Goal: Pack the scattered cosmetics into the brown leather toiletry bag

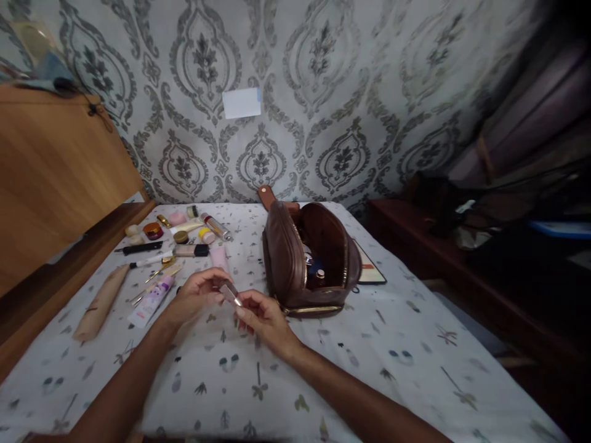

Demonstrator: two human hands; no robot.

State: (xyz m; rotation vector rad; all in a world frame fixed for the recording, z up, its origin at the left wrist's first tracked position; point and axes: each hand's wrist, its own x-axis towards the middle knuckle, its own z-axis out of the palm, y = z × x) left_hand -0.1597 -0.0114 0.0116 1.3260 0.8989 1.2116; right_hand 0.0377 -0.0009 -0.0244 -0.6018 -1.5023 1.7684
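A small clear cosmetic tube (229,293) with a shiny end is held between my two hands over the printed sheet. Fingers of my left hand (199,295) are closed around its upper end. My right hand (262,315) pinches the lower, shiny end. Whether the tube is capped I cannot make out. Just beyond my right hand stands a brown makeup bag (281,261), unzipped, with a small bottle (320,274) and other items inside, partly hidden in shadow. A pink tube (219,257) lies just behind my left hand, and a white and purple tube (152,301) lies to its left.
Several cosmetics lie at the left, among them a dark red jar (152,231), a yellow-lidded jar (206,235), a black-capped bottle (191,250) and a long tan pouch (102,303). A flat dark-edged item (372,267) lies behind the bag. A wooden panel (60,154) borders the left.
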